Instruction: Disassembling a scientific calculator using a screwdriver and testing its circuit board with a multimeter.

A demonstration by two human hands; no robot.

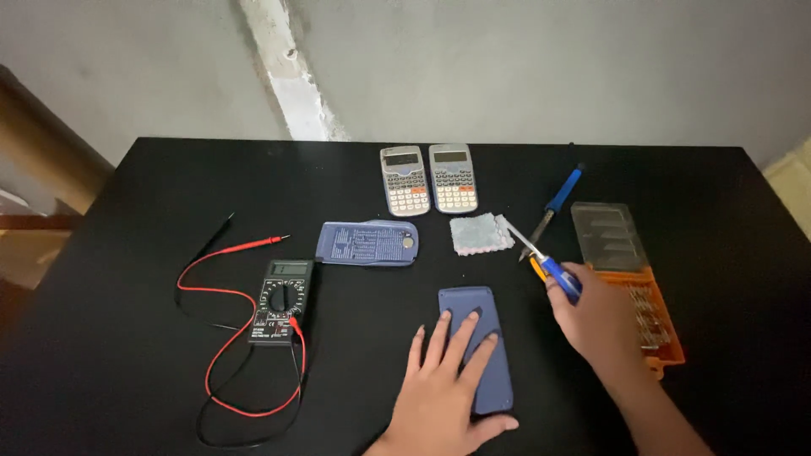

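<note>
Setting: a black tabletop [127,371] seen from above, with a grey wall behind its far edge.
Left hand [443,397]: lies open and flat, palm down, fingers spread on a blue case [498,371] near the middle of the near edge. The fingers cover the case's left half.
Blue case: a plain oblong shell lying flat, long side running away from the near edge.
Right hand [600,321]: closed in a fist around a screwdriver [549,268], right of the case and apart from it.
Screwdriver: blue and yellow handle, metal tip slanting up and left, ending just beside a grey cloth [481,233].
Grey cloth: a small square at the middle of the tabletop.
Calculators [429,179]: two grey ones side by side, upright, by the middle of the far edge.
Blue cover [367,243]: lies flat, left of the cloth, inner side up.
Soldering iron [560,199]: blue handle, lying slanted, right of the cloth.
Bit set [629,279]: an orange tray with a clear lid, toward the right edge, partly behind the right hand.
Multimeter [283,301]: black, toward the left edge, its red and black leads [215,291] looping around it toward the near edge.
</note>
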